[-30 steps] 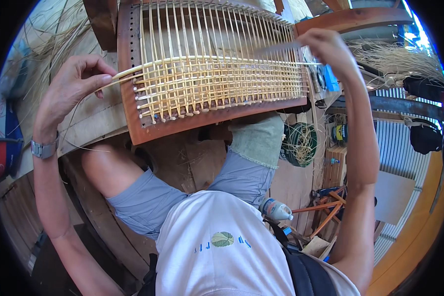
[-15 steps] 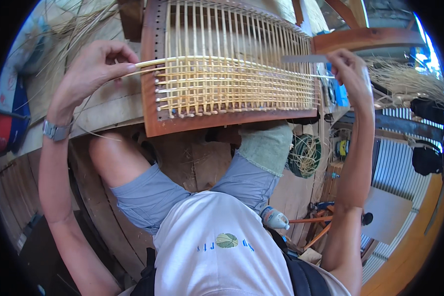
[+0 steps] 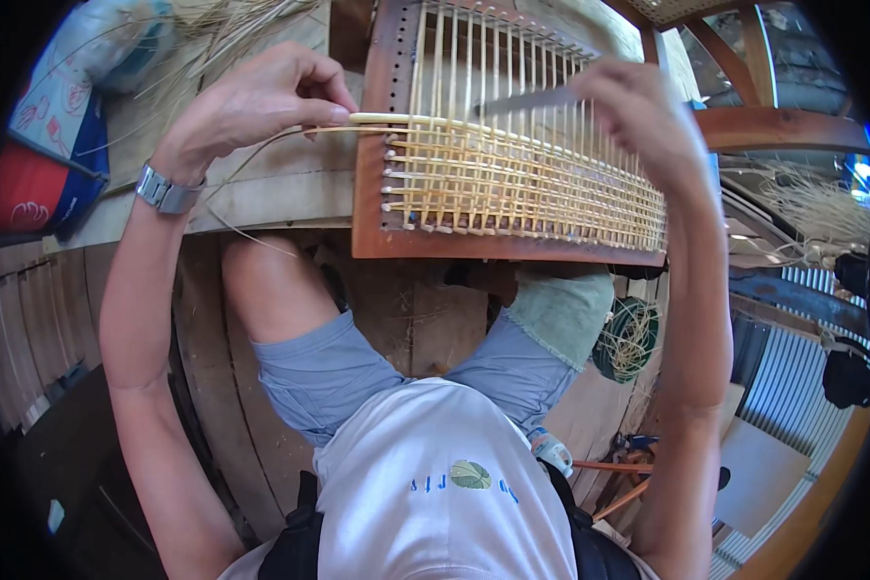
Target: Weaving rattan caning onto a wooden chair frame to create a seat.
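Note:
A wooden frame lies ahead of me, strung with upright cane strands and woven crosswise over its nearer part. At its left side my left hand pinches the end of a pale cane strand between thumb and fingertips. This strand runs rightward across the uprights, just beyond the woven cane. Over the frame's right half, my right hand, smeared by motion, grips a flat grey blade-like strip. The strip points left across the uprights. My right hand and forearm hide the weave's right end.
Loose cane strips lie on the wooden bench at the far left, near a red and blue bag. A green coil with cane scraps sits right of my knee. Wooden furniture parts stand at far right.
My right hand has moved left over the frame with the grey strip, away from the strand's right end. My left hand keeps its pinch. The whole view has shifted, placing the frame farther right.

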Action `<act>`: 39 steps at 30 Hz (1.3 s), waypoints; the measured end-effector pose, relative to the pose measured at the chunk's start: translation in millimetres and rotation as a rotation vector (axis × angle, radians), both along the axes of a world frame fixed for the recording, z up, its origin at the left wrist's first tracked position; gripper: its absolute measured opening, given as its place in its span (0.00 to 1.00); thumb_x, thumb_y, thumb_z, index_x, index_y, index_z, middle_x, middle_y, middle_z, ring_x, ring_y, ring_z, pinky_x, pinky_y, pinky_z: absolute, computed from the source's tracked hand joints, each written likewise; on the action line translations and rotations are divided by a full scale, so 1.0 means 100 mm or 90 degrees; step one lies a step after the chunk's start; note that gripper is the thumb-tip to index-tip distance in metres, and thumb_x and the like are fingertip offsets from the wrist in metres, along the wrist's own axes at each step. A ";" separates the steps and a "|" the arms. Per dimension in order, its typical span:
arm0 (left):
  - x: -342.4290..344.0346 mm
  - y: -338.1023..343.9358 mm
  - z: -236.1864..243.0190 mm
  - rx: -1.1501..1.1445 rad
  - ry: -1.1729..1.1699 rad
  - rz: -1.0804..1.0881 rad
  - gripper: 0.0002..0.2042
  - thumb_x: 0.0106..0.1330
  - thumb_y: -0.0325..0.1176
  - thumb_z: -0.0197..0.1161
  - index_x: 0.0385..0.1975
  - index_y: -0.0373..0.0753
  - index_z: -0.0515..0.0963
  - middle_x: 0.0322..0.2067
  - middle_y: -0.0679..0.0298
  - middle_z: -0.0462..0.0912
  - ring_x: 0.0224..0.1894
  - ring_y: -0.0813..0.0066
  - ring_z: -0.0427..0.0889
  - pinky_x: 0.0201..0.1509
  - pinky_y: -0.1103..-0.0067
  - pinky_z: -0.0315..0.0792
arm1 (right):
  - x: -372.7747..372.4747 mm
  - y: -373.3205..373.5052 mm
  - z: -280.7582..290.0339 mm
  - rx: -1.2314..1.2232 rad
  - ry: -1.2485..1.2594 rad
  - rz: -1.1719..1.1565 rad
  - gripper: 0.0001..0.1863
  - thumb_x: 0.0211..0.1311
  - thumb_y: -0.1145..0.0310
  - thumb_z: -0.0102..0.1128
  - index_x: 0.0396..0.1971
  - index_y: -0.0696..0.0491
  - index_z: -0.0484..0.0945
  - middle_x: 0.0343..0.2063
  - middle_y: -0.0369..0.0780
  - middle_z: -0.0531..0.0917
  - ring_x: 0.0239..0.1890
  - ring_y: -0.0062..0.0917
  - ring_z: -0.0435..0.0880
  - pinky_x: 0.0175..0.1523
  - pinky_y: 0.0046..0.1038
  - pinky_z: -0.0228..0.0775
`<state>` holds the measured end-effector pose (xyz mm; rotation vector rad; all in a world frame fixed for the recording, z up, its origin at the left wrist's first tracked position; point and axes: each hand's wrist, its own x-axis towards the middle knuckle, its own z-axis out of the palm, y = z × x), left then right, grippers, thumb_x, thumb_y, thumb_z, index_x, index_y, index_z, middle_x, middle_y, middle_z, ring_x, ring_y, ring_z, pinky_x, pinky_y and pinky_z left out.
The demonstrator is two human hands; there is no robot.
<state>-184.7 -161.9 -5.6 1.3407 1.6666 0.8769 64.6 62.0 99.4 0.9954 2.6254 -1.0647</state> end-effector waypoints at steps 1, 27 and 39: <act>-0.03 0.00 -0.01 0.015 0.022 -0.006 0.08 0.65 0.31 0.66 0.34 0.31 0.83 0.27 0.66 0.83 0.31 0.83 0.80 0.35 0.82 0.76 | -0.02 0.09 -0.03 0.026 0.176 -0.076 0.11 0.66 0.63 0.62 0.34 0.55 0.83 0.17 0.27 0.72 0.18 0.07 0.65 0.22 0.13 0.54; -0.03 -0.05 -0.04 0.008 -0.073 -0.038 0.09 0.68 0.32 0.65 0.37 0.31 0.84 0.29 0.67 0.82 0.31 0.83 0.78 0.35 0.84 0.73 | -0.02 -0.04 -0.06 0.007 0.238 -0.075 0.14 0.69 0.57 0.62 0.35 0.53 0.82 0.14 0.24 0.71 0.14 0.05 0.63 0.18 0.11 0.50; -0.03 -0.06 -0.09 0.026 -0.055 0.013 0.13 0.69 0.39 0.66 0.37 0.32 0.83 0.34 0.67 0.82 0.38 0.83 0.78 0.44 0.82 0.73 | 0.11 -0.05 -0.08 -0.093 -0.013 0.026 0.11 0.69 0.59 0.62 0.34 0.52 0.83 0.14 0.23 0.69 0.13 0.03 0.61 0.17 0.10 0.49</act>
